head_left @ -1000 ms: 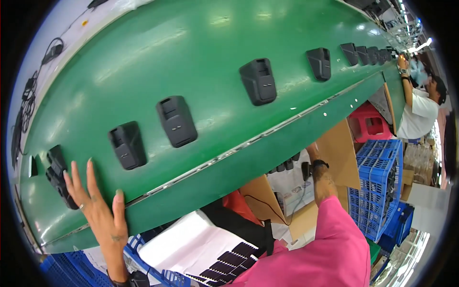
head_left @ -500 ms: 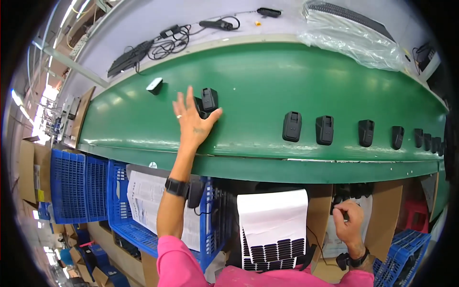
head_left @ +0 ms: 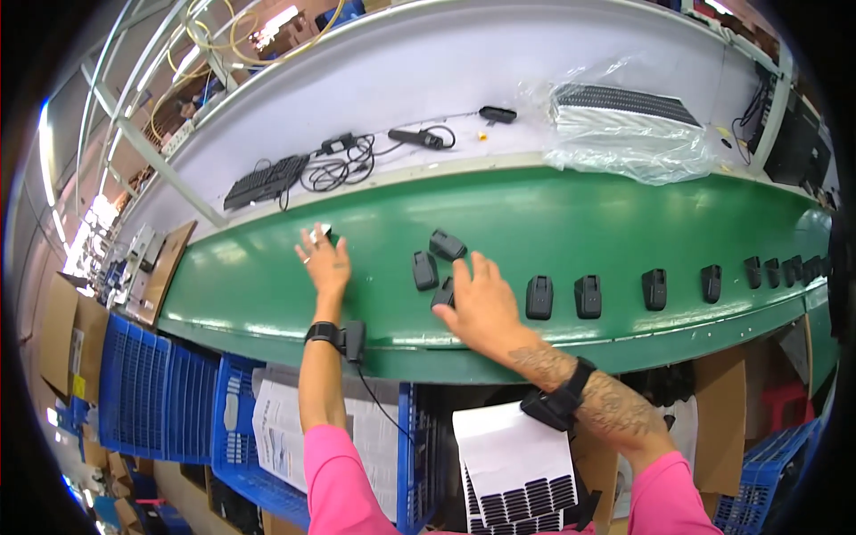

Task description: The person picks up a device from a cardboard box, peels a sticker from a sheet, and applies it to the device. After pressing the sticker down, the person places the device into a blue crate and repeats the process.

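Head view, the only one here. Both hands are out flat on the green belt (head_left: pixel 624 232), which curves across the middle of the shot.

Right hand (head_left: pixel 481 303) is palm down, fingers spread loose, not clenched. It lies over a small black unit (head_left: pixel 443 292) that pokes out at about 9 o'clock from the palm, so the unit is touching or half under the hand. Can't tell whether the fingers actually pinch it. Two more black units sit just past the fingertips: one (head_left: pixel 424 270) at roughly 10 o'clock from the hand, and a tilted one (head_left: pixel 447 244) at 11 o'clock, close but not touching the fingers.

Left hand (head_left: pixel 325 261) is also open, fingers stretched toward 12 o'clock, holding nothing that I can see. A small pale and dark bit (head_left: pixel 325 231) sits right at its fingertips, too small to make out.

At 3 o'clock from the right hand there's a row of black units (head_left: pixel 588 296) standing apart along the belt, running off to the right rim.

Behind the belt, on the white shelf (head_left: pixel 464 80): a keyboard (head_left: pixel 266 181) at 10 o'clock, cables (head_left: pixel 343 165) beside it, and a plastic-wrapped pack (head_left: pixel 624 129) at 1 o'clock. Below the belt, blue crates (head_left: pixel 152 401) at 8 o'clock and a sheet of black labels (head_left: pixel 517 481) at 6 o'clock.
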`<action>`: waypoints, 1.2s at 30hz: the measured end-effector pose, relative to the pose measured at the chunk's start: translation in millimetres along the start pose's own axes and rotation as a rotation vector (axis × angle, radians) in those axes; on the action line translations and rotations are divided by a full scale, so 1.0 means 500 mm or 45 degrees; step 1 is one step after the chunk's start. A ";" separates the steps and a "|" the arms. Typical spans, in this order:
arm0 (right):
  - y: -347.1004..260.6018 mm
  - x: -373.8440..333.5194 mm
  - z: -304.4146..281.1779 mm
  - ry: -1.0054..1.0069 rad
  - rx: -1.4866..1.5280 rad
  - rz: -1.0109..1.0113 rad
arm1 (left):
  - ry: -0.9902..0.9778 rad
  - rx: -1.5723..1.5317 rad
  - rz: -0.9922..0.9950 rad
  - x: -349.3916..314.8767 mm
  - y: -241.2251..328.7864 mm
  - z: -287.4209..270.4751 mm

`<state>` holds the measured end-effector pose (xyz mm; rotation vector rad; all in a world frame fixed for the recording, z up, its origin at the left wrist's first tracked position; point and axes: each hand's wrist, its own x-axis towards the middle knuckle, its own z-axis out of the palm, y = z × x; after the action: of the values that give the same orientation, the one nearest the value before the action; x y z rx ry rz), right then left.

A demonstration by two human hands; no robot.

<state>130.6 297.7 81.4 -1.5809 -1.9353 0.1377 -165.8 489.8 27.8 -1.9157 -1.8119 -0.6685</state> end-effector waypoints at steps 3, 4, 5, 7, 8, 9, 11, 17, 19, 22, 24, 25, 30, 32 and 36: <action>-0.005 0.015 0.039 0.015 -0.131 0.064 | -0.291 0.030 -0.247 0.015 -0.001 0.005; -0.008 0.018 0.055 0.016 -0.220 0.069 | -0.384 0.001 -0.329 0.022 -0.015 0.005; 0.005 0.022 0.083 0.029 -0.303 0.060 | -0.375 -0.016 -0.316 0.034 -0.023 0.002; 0.008 0.033 0.094 -0.030 -0.284 0.070 | -0.382 -0.111 -0.308 0.040 -0.039 -0.002; 0.006 0.036 0.095 -0.095 -0.255 0.072 | -0.389 -0.117 -0.308 0.040 -0.035 0.000; 0.009 0.040 0.090 -0.170 -0.251 0.098 | -0.337 -0.101 -0.254 0.039 -0.026 0.007; 0.036 0.044 0.078 -0.136 -0.284 0.072 | -0.266 -0.110 -0.182 0.041 0.014 -0.009; 0.113 0.094 0.049 -0.127 -0.433 0.197 | -0.109 -0.245 0.054 0.052 -0.059 0.087; 0.130 0.122 0.043 -0.126 -0.444 0.226 | -0.042 -0.254 0.178 0.047 -0.068 0.093; 0.174 0.158 0.096 -0.058 -0.414 0.125 | -0.079 -0.332 0.139 0.048 -0.034 0.067; 0.167 0.170 0.112 0.001 -0.461 0.029 | -0.261 -0.482 0.109 0.048 -0.022 0.002; 0.180 0.170 0.116 0.022 -0.502 0.085 | -0.419 -0.549 0.137 0.047 0.008 -0.009; 0.201 0.194 0.096 -0.060 -0.298 0.152 | -1.394 -0.868 0.247 0.072 0.059 -0.090; 0.170 0.203 0.077 -0.253 -0.220 0.167 | -1.419 -0.835 -0.030 0.044 0.108 -0.111; 0.100 0.224 0.078 -0.468 -0.195 0.148 | -0.881 -0.724 -0.109 0.000 0.111 -0.079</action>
<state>143.0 425.2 72.5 -1.8757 -2.1714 0.3575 -112.8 462.5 60.6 -2.7058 -2.2905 -0.6430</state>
